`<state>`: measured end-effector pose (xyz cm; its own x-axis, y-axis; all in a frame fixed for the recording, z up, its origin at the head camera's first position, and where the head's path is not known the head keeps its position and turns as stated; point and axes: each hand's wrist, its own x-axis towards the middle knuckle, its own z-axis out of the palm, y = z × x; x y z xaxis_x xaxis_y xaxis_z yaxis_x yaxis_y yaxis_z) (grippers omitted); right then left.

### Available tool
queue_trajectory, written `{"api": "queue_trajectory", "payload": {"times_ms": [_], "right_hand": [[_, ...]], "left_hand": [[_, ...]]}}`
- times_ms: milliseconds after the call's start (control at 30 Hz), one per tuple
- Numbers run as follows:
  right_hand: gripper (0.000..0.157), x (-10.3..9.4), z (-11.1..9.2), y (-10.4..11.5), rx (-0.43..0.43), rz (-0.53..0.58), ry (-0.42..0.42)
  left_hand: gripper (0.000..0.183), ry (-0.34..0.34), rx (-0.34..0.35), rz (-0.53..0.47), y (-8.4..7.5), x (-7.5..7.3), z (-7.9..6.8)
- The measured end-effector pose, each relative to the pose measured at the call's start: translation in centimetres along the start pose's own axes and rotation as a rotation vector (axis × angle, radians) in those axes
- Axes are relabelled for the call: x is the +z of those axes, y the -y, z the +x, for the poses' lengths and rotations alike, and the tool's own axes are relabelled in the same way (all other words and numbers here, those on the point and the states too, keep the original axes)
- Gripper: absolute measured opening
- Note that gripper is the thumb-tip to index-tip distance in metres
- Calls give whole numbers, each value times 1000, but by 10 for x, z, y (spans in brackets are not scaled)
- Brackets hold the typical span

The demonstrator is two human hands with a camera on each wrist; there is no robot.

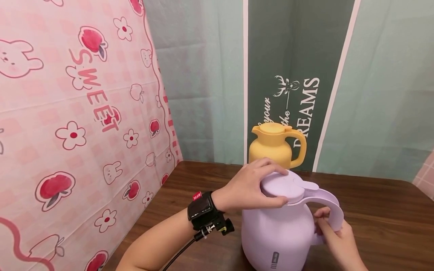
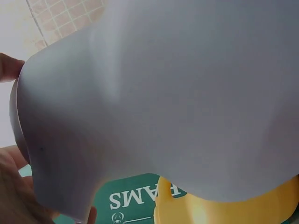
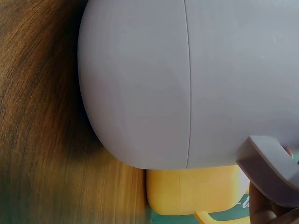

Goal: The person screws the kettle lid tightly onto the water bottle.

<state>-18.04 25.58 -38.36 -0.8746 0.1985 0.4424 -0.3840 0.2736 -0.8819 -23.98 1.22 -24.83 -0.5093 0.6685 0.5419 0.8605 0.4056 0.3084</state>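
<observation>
A lilac insulated jug (image 1: 278, 237) stands upright on the brown table, its spout toward the left and its handle (image 1: 335, 207) at the right. My left hand (image 1: 245, 186) grips the round lid (image 1: 286, 186) from the left, thumb along the near side and fingers over the far side. Low on the handle, my right hand (image 1: 340, 239) holds on with its fingers inside the loop. The left wrist view is filled by the lilac jug's body (image 2: 163, 93). In the right wrist view, part of the right hand (image 3: 266, 210) shows by the handle's lower end.
Behind the lilac jug stands a yellow jug (image 1: 271, 148) with its handle to the right, partly hidden. The wooden table (image 1: 383, 214) ends at a green curtain (image 1: 207, 94) at the back. A pink printed curtain (image 1: 91, 150) hangs along the left.
</observation>
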Motion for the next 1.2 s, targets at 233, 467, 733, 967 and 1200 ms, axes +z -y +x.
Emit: {"api": "queue_trajectory", "payload": {"times_ms": [233,467,733,967,1200], "right_hand": [[19,-1,0,0,5,-46,-9],[19,0,-1,0,0,-73,-13],[18,1,0,1,-7,-89,-19],[19,1,0,-1,-15,-67,-9],[19,0,0,0,-8,-63,-13]], "left_hand": [[53,5,-6,30,-4,-1,5],[53,-20,-36,56,-4,-1,7],[46,78,32,25,-1,-5,5],[51,-4,3,52,0,-4,3],[41,103,84,41,5,-11,5]]}}
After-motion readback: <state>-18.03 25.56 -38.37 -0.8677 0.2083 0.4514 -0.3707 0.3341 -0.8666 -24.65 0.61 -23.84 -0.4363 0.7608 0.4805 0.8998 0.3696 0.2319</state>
